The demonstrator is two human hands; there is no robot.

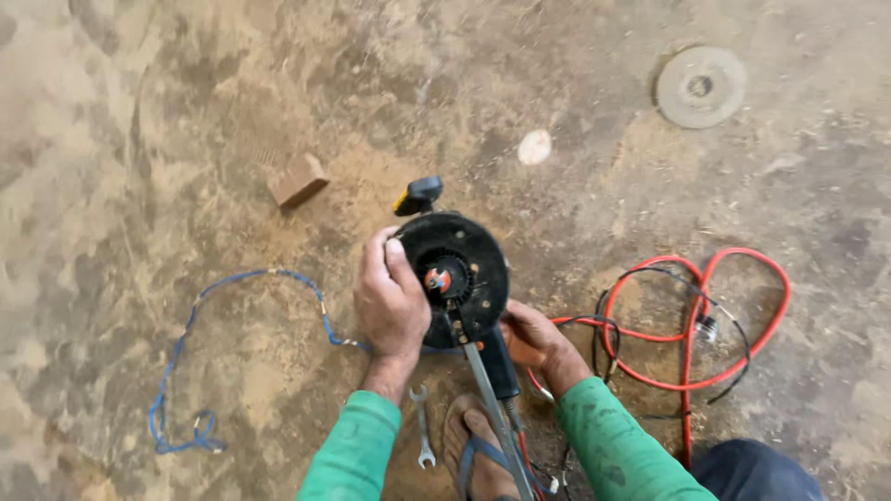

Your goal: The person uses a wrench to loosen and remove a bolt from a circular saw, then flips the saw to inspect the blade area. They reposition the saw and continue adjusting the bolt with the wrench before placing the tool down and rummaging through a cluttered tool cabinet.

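Grinder (459, 278) lies on the dusty floor (139, 139) between our two hands, its black round guard facing up with a red hub at the centre. Our left hand (392, 301) presses flat against the guard's left rim, fingers curled over the edge. Our right hand (536, 341) is closed round the grinder's dark body, just right of and nearer than the guard. A metal rod (492, 399) runs from the hub toward us, passing over our sandalled foot (478, 450); we cannot tell which hand, if either, steers it.

A small spanner (422, 427) lies on the floor just left of the foot. A blue cord (241, 315) trails off to the left, and a red cable (696, 325) loops with black wires on the right. Farther off sit a wooden block (299, 180), a pale stone (535, 147) and a grey disc (701, 86).

The grinder's body is mostly hidden under the right hand, and the foot is cut off by the near edge.
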